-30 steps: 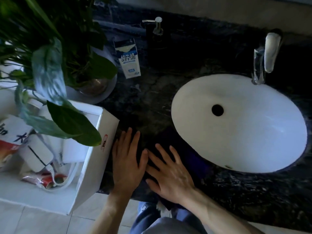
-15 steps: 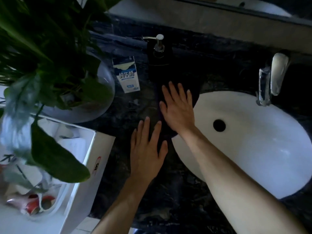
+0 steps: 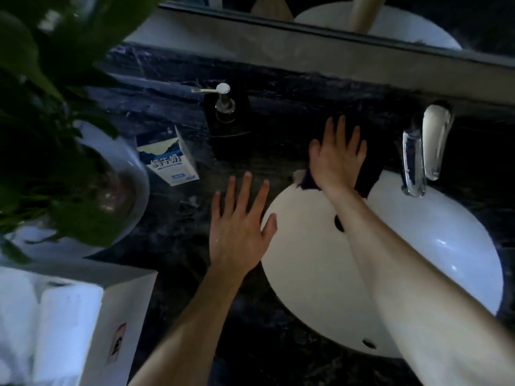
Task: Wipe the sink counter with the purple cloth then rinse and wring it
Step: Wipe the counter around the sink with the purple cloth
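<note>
- Cloth (image 3: 370, 165), purple and dark, lay flat on the black stone tabletop (image 3: 178, 274) behind the sink (image 3: 418, 260), between soap dispenser (image 3: 224, 107) and tap (image 3: 423, 151), near edge drooping over the basin rim.
- Right hand (image 3: 335, 157) pressed on it, fingers straight and spread, nothing pinched or curled.
- Left hand (image 3: 237, 229) rested flat on bare tabletop beside the sink, fingers splayed, holding nothing.
- Looked soft, limp and light; probably slid easily on polished stone under a flat palm.
- Likely heavier and floppier once wet; best gathered by bunching the middle, then gripped at both ends for wringing.
- Carton (image 3: 167, 160) stood well clear to the left.
</note>
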Action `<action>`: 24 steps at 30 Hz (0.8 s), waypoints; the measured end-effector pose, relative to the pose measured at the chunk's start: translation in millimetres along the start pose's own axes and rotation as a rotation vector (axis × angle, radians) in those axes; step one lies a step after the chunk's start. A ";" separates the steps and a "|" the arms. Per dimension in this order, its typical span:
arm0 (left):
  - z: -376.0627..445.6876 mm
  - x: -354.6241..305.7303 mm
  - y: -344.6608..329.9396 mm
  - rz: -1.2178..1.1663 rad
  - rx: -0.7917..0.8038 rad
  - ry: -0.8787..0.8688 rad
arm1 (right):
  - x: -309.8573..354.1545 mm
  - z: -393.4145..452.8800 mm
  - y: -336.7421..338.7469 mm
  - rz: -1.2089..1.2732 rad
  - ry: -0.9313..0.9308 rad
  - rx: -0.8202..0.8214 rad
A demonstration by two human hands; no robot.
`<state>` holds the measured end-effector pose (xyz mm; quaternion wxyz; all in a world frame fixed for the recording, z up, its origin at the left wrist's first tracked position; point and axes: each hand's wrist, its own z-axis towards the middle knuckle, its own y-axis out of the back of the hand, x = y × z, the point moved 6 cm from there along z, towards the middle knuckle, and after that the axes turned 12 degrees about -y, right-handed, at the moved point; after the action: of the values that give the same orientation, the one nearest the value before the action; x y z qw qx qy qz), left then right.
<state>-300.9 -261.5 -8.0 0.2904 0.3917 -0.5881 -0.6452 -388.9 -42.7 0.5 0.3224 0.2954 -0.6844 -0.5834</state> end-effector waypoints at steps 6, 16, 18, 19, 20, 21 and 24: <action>3.6 -0.6 3.4 0.023 -0.010 0.025 | 69.2 -67.3 -15.8 -0.002 0.481 -0.004; 4.5 1.9 1.7 0.015 0.037 0.058 | -10.4 32.2 -0.6 -0.040 0.153 0.003; 3.7 1.0 2.1 0.020 0.034 0.055 | 7.8 9.8 -0.5 -0.017 0.188 -0.052; 3.5 0.4 2.3 0.026 0.031 0.050 | 17.9 -5.3 -3.0 -0.015 0.247 -0.078; 3.6 0.1 2.5 0.032 0.028 0.046 | 25.6 -19.3 -6.6 -0.018 0.317 -0.087; 3.7 0.1 2.4 0.035 0.024 0.044 | 28.8 -28.5 -10.3 -0.026 0.379 -0.079; 2.9 1.0 2.6 0.034 0.008 0.045 | 19.4 -28.0 -8.8 -0.017 0.449 -0.095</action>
<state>-304.1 -261.1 -5.6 0.3127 0.3973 -0.5907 -0.6289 -378.6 -76.2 -3.2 0.4753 0.4080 -0.5649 -0.5371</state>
